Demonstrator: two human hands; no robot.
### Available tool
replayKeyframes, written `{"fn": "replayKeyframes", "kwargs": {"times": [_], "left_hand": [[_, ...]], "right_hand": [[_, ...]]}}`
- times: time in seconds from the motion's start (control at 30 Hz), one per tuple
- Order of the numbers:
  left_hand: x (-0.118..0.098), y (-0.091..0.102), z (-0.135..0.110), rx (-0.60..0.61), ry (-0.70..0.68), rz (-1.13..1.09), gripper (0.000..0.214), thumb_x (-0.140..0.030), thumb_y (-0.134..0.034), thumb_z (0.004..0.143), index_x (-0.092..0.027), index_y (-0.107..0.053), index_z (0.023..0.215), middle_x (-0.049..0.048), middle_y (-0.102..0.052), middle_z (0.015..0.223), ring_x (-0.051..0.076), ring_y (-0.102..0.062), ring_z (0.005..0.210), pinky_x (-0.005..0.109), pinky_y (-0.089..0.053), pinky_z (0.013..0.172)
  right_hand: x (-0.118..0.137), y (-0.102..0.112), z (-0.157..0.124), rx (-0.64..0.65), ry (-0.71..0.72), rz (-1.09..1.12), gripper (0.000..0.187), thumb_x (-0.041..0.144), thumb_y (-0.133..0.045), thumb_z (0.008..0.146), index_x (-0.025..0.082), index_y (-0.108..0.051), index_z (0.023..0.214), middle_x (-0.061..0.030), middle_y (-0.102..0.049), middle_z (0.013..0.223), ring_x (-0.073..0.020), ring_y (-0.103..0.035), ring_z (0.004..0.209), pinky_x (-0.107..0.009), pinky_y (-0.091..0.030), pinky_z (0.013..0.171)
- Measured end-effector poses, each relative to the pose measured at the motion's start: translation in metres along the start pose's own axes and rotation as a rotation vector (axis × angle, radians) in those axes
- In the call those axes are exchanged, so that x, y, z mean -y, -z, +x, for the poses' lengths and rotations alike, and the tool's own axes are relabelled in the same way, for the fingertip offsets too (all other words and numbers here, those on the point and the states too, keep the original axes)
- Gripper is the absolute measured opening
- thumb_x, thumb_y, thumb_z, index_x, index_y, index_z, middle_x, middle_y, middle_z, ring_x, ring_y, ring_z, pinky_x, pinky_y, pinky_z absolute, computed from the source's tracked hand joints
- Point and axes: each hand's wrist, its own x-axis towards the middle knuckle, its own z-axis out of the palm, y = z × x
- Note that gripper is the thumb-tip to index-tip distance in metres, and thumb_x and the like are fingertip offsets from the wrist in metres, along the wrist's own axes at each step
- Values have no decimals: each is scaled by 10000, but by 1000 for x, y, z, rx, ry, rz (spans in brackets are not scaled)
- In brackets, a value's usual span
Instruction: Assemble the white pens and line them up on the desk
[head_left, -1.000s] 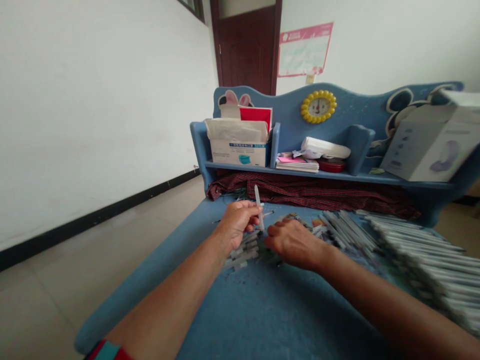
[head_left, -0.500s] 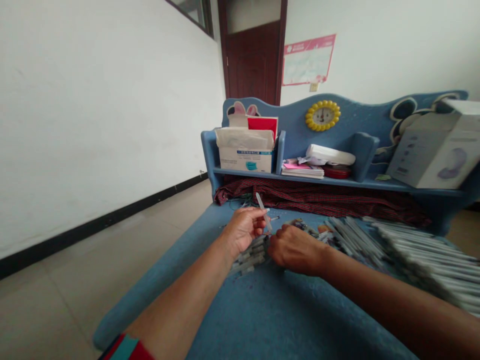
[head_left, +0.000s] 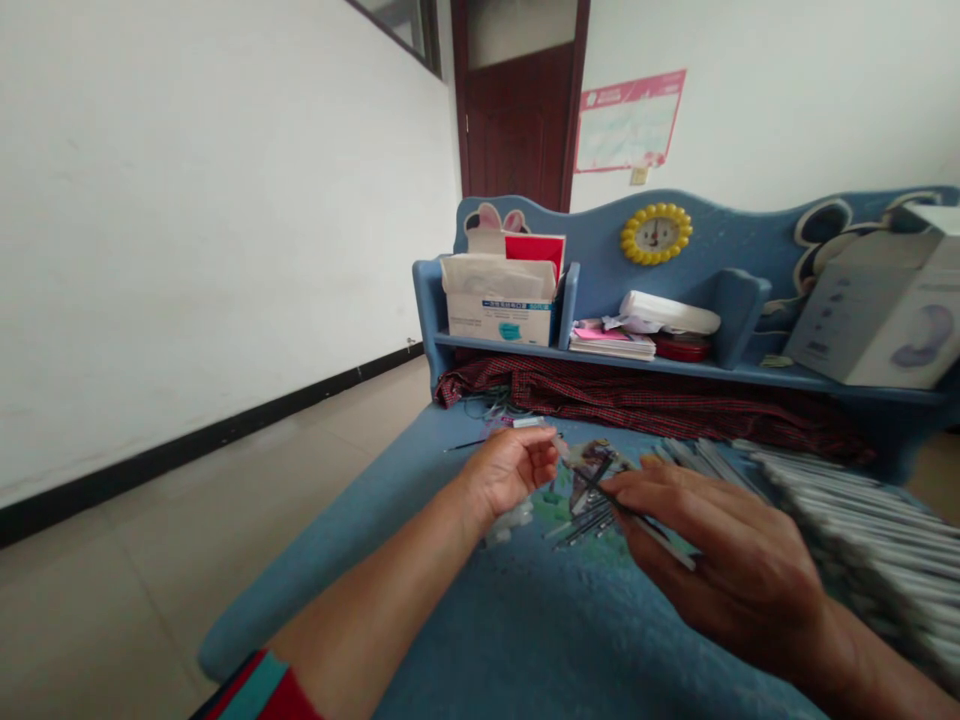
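Note:
My left hand is closed, its fingertips pinching a translucent whitish pen barrel that shows only in part. Close by on the right, my right hand grips a thin pen refill, dark toward its tip and pale at its rear end. The refill slants across the fingers, its dark tip near the barrel. Beneath and between the hands lie several dark refills in a loose heap. Short translucent pen parts lie just below my left hand, partly hidden by it.
Bundles of long pale pen tubes cover the right of the blue desk. Behind run a checked cloth and a shelf with a mask box, papers and a large white box. A yellow clock hangs above.
My right hand has moved right and nearer the camera, now with a refill in its fingers. The barrel in my left hand has tipped from upright. The refill heap is uncovered.

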Motion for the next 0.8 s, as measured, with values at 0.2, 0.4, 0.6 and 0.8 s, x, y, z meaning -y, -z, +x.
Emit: {"fn": "replayKeyframes", "kwargs": {"times": [0.2, 0.4, 0.6, 0.8], "left_hand": [[5, -3, -1, 6, 11, -3, 143, -74, -527, 786, -91, -583, 655, 12, -599, 480, 80, -571, 398, 163, -470, 412], [4, -3, -2, -3, 9, -19, 161, -65, -520, 789, -86, -580, 640, 17, -607, 478, 76, -570, 398, 157, -470, 413], [4, -4, -3, 3, 17, -30, 158, -67, -524, 794, -88, -579, 648, 14, -603, 477, 78, -575, 400, 156, -467, 424], [5, -9, -8, 36, 49, -31, 159, -70, -516, 805, -70, -587, 663, 28, -609, 488, 88, -586, 409, 161, -472, 425]], "right_hand": [[-5, -4, -1, -14, 13, -32, 114, 97, -547, 798, 205, -560, 834, -7, -678, 781, -136, -639, 731, -231, -494, 660], [-3, -1, 1, -1, 28, -29, 93, 96, -541, 804, 187, -559, 818, -30, -685, 803, -144, -638, 733, -240, -490, 647], [-4, -2, -1, 5, 18, -6, 89, 96, -546, 802, 175, -572, 833, -33, -681, 810, -138, -635, 739, -239, -493, 668], [-14, -12, -1, 39, 8, 5, 104, 108, -510, 820, 162, -599, 818, -38, -666, 784, -141, -622, 742, -253, -477, 700]]}}
